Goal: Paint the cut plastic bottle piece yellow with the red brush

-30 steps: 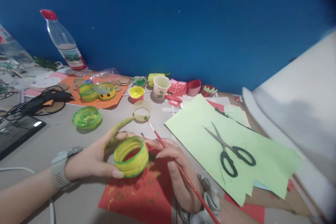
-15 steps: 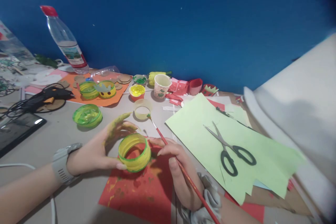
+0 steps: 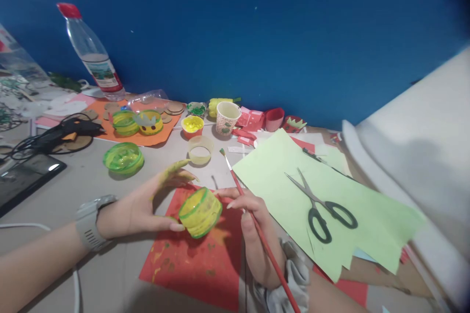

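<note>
A yellow ring with green rims [image 3: 200,212] is tilted over a paint-spotted red paper [image 3: 191,274]. My left hand [image 3: 147,210], with yellow-green paint on its fingers and a grey watch at the wrist, is spread at the ring's left side, its thumb tip by the ring. My right hand [image 3: 259,234] holds a red paintbrush [image 3: 270,252], and its fingertips reach the ring's right side. The brush's green-tinged tip points up and away. Beyond the hands stand a pale ring [image 3: 200,160] and a cup of yellow paint [image 3: 192,127].
Black-handled scissors [image 3: 319,205] lie on light green paper [image 3: 271,171] at the right. At the left are a green bowl [image 3: 124,159], a phone [image 3: 27,181], a black glue gun [image 3: 73,129] and a tall bottle [image 3: 93,58]. A paper cup [image 3: 226,118] stands at the back.
The yellow ring has tipped over and shifted right. The brush tip has swung right, away from the pale ring. My left hand has moved slightly right.
</note>
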A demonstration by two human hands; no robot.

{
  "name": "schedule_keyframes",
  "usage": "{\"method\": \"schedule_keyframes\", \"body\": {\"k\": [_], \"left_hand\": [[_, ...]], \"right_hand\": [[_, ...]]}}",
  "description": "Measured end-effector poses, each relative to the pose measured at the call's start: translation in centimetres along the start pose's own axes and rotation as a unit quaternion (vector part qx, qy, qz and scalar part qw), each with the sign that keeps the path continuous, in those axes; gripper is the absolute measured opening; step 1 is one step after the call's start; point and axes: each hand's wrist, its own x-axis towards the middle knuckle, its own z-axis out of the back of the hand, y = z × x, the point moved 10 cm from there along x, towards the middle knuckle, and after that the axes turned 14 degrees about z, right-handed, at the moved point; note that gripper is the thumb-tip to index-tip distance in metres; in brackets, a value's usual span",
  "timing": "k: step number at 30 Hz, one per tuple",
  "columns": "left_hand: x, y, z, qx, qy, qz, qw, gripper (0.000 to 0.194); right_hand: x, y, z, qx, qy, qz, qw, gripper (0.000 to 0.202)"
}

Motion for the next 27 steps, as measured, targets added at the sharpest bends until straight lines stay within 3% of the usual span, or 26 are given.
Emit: {"method": "schedule_keyframes", "body": {"k": [9, 16, 23, 27], "left_hand": [[-0.5, 0.1, -1.2, 0.199, 0.021, 0.015, 0.98, 0.105], [-1.0, -1.3, -2.0, 0.302, 0.006, -0.049, 0.952, 0.107], [-1.1, -1.3, -2.5, 0.27, 0.02, -0.051, 0.961, 0.118], [-1.0, -2.2, -2.5, 0.245, 0.017, -0.063, 0.967, 0.09]], "right_hand": [[0.4, -0.3, -0.6, -0.033, 0.039, -0.012, 0.999, 0.02], [0.3, -0.5, -1.0, -0.05, 0.061, -0.021, 0.997, 0.017], [0.6, -0.3, -1.5, -0.067, 0.088, -0.022, 0.994, 0.017], [0.6, -0.2, -1.5, -0.078, 0.099, -0.016, 0.992, 0.017]]}}
